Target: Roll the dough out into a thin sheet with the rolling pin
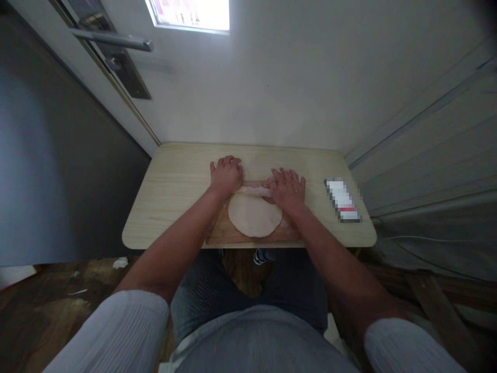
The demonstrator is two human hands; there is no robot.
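A flour-dusted rolling pin (255, 191) lies crosswise at the far edge of a round, flat sheet of dough (254, 216). My left hand (227, 173) rests over the pin's left end, and my right hand (287, 187) covers its right end. The fingers of both hands curl forward over the pin, so its ends are hidden. Beneath the dough is a brown wooden board (219, 233), with pale flour marks near its right side.
The board sits at the near edge of a small light-wood table (174, 176). A pixelated phone-like object (344, 200) lies on the table's right side. Beyond stands a white door with a metal handle (112, 39). A grey panel (70, 155) rises at left.
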